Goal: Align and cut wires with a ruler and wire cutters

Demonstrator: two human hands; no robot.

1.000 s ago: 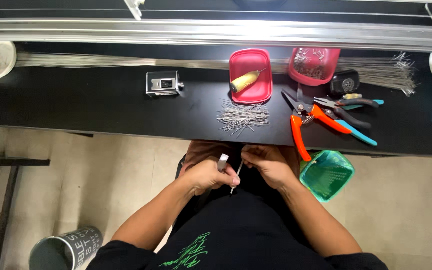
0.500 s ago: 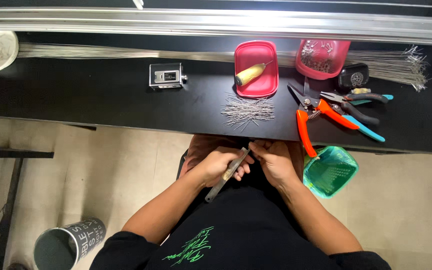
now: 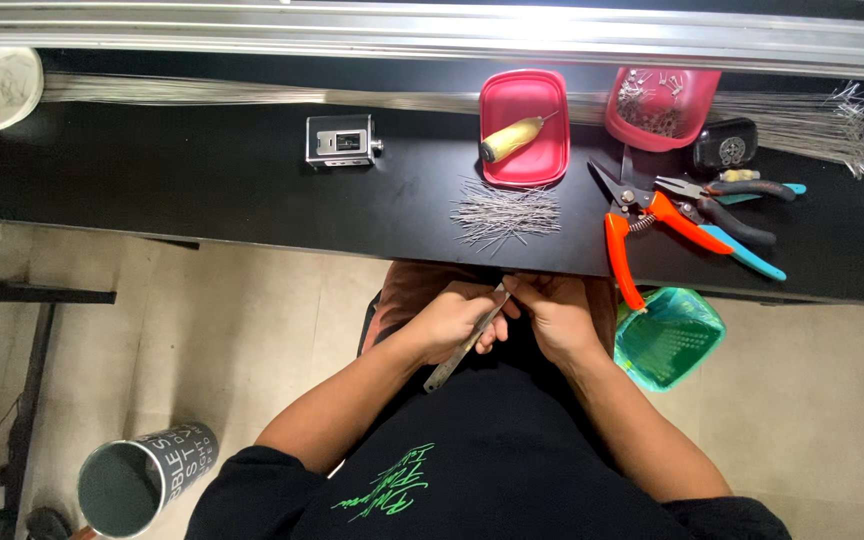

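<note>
Desk [image 3: 202, 180]: wire pile [image 3: 505, 212] at its near edge, tray [image 3: 524, 128] behind it.
Right: shears [image 3: 632, 225], pliers [image 3: 722, 205].
Left: small box [image 3: 342, 140].
Below desk: hands [image 3: 452, 320] [image 3: 552, 315], basket [image 3: 669, 338] to their right.

The left hand [image 3: 452, 322] has swung the flat metal tool [image 3: 467, 336] from upright to slanting, its upper tip now meeting the right hand [image 3: 555, 312] below the worktop's edge.

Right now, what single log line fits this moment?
left hand: grips flat metal tool | right hand: pinches at tool tip | bench: wire pile, orange cutters, red tray
</note>
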